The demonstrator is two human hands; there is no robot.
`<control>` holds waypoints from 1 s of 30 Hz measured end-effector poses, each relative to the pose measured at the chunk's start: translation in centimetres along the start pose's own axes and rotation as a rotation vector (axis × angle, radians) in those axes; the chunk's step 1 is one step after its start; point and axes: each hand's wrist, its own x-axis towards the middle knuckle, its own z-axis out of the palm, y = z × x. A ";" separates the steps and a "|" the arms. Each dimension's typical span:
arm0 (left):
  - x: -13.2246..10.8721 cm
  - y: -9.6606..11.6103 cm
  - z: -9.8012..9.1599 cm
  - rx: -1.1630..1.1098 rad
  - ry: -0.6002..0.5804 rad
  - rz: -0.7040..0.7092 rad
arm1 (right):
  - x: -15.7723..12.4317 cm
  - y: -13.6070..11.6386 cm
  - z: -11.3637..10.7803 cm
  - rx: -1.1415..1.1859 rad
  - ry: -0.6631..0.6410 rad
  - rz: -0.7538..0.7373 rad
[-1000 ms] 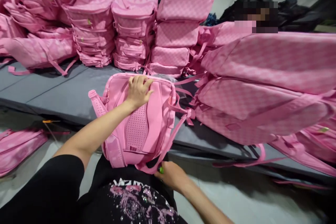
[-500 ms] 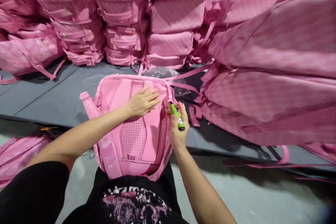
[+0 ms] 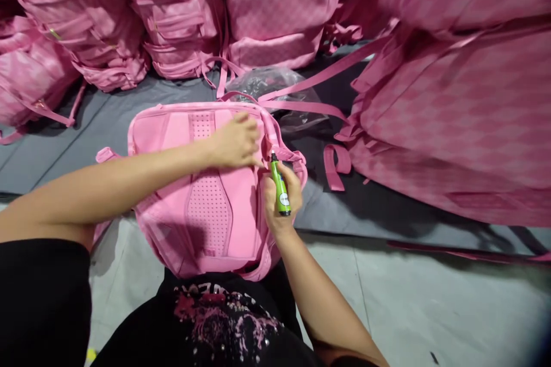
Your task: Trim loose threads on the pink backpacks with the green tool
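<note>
A pink backpack (image 3: 209, 212) lies with its padded back panel up, between my body and the grey surface. My left hand (image 3: 236, 140) rests on the panel near its right side, fingers bent and the thumb held apart, with nothing visible in it. My right hand (image 3: 286, 195) is closed around a green marker pen (image 3: 279, 186) with black ends. The pen's pale tip points away from me, close to the backpack's right edge and the bunched strap (image 3: 288, 152) there. Where the tip meets the fabric, I cannot tell whether it touches.
Stacked pink backpacks (image 3: 284, 3) stand along the back of the grey surface (image 3: 344, 209). A large pile of checked pink bags (image 3: 451, 126) rises at the right, its straps trailing toward my backpack. Clear plastic wrap (image 3: 279, 83) lies just behind it.
My left hand has slid to the backpack's right side, its fingers now bent instead of flat. The marker pen has turned more upright, its tip near the edge. The view has shifted closer.
</note>
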 end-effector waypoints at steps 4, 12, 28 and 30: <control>-0.4 -3.9 -2.5 0.033 0.086 -0.130 | -0.1 0.6 -1.0 -0.008 -0.060 -0.009; -2.8 3.5 1.4 -0.029 0.129 -0.004 | 1.4 -1.0 -1.8 0.198 0.071 0.334; -5.0 7.0 3.1 -0.006 0.432 0.071 | 0.0 -1.7 -3.9 0.054 -0.099 0.198; -5.1 7.1 3.3 -0.008 0.453 0.080 | 0.2 -2.0 -4.0 0.030 -0.148 0.171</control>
